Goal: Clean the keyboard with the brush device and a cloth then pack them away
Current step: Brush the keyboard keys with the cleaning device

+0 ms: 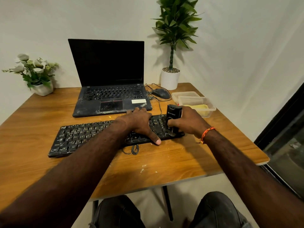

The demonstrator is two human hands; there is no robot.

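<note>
Right hand point(189, 122) gripping brush device point(172, 119), upright on right end of keyboard point(85, 137), bristles down on keys. Left hand point(139, 122) flat, fingers straight, pressing keyboard right-of-centre, thumb over its near edge. Keyboard mid-table point(181, 160), dusty. Yellow cloth point(201, 108) in clear container point(212, 109) near right edge. Laptop point(108, 83) and mouse point(160, 93) toward far edge.
</note>
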